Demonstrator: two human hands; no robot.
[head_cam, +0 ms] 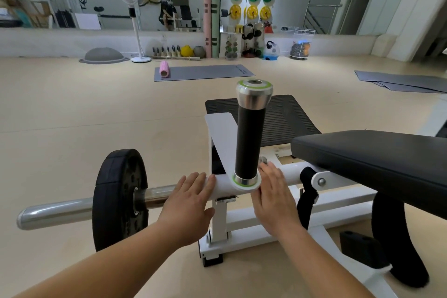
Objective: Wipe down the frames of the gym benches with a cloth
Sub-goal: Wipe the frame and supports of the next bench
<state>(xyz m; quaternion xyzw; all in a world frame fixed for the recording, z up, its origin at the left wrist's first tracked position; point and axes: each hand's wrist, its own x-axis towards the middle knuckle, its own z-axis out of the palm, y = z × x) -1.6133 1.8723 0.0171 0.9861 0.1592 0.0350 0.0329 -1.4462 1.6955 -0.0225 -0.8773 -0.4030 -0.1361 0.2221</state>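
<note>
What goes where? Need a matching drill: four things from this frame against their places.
Things:
1 left hand
2 right hand
3 weight plate
4 foam roller

Places:
a on the grey mat
b on the steel bar
c on the white frame, right of the black handle
d on the white frame, left of that handle

Pairs: 1-d, 2-c, 3-b, 4-a

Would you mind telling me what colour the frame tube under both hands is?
White. The frame tube shows best in the head view, between the left hand and right hand.
</note>
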